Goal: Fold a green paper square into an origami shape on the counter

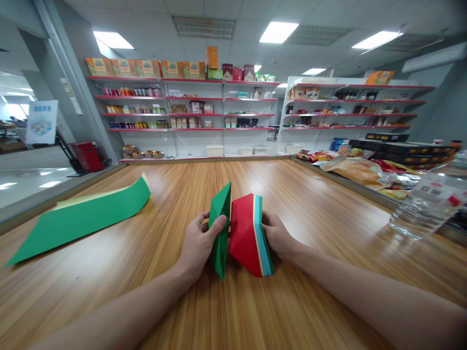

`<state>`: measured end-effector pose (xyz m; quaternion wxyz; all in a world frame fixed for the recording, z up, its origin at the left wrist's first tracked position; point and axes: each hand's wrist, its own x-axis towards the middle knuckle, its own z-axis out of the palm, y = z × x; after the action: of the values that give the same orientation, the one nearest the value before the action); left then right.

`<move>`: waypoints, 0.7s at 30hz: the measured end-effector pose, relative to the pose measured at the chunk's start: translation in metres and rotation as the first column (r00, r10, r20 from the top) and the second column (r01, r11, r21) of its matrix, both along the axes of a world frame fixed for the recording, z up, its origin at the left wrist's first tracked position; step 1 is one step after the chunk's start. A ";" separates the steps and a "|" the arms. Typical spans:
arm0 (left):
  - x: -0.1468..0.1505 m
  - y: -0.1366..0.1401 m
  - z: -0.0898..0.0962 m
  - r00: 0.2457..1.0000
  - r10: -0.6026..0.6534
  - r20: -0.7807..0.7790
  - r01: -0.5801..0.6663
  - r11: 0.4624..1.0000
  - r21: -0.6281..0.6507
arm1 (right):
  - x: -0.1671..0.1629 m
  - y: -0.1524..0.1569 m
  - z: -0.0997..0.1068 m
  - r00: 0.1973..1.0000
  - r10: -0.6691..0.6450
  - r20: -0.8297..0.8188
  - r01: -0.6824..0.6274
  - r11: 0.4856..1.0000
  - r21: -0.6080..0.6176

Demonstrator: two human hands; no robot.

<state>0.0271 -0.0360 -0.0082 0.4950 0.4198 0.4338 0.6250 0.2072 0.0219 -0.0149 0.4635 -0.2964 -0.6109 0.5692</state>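
Near the middle of the wooden table (299, 199), my left hand (197, 243) is closed on a folded green paper piece (220, 238), its thumb pressed on the near face. Just to the right, my right hand (279, 236) grips a thick stack of folded paper (250, 233) from its right side. The stack has a red faceted front with cream, light blue and green layers behind it. A narrow gap parts the green piece from the red front. The fingers of my right hand are mostly hidden behind the stack.
Green and yellow paper sheets (87, 214) lie curled at the table's left. A clear plastic bottle (419, 209) stands at the right edge, near snack packets (357, 170) and black boxes (408, 153). Stocked shelves (193, 107) line the back.
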 end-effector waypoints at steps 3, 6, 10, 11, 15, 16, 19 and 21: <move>0.000 -0.001 0.000 1.000 -0.002 0.002 0.002 1.000 0.008 | 0.000 0.000 0.000 1.000 -0.008 0.012 0.008 1.000 0.022; -0.001 0.000 -0.001 1.000 0.003 -0.009 -0.002 1.000 0.012 | -0.001 0.001 0.000 0.999 -0.018 0.051 0.015 0.998 0.053; -0.001 0.000 -0.002 1.000 0.010 -0.008 -0.010 1.000 0.004 | 0.000 0.002 0.000 0.997 -0.016 0.070 0.011 0.997 0.080; -0.001 0.000 -0.002 1.000 0.012 -0.007 -0.012 1.000 -0.001 | 0.000 0.002 0.000 0.997 -0.012 0.073 0.006 0.996 0.087; 0.001 -0.002 0.000 0.999 0.024 -0.021 -0.024 1.000 -0.014 | 0.000 0.001 0.000 0.996 0.001 0.090 -0.011 0.994 0.110; 0.001 -0.002 0.001 0.999 0.025 -0.027 -0.026 1.000 -0.015 | 0.000 0.001 0.000 0.996 0.002 0.092 -0.013 0.993 0.115; 0.001 -0.002 0.001 0.999 0.015 -0.049 -0.016 1.000 -0.010 | 0.000 -0.001 0.002 0.995 -0.002 0.099 -0.012 0.991 0.137; 0.001 -0.002 0.001 0.997 0.002 -0.076 -0.002 1.000 0.005 | 0.000 -0.002 0.003 0.994 -0.016 0.109 -0.001 0.988 0.156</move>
<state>0.0281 -0.0382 -0.0075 0.4763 0.4440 0.4513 0.6101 0.2070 0.0204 -0.0116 0.4532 -0.2923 -0.6769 0.5009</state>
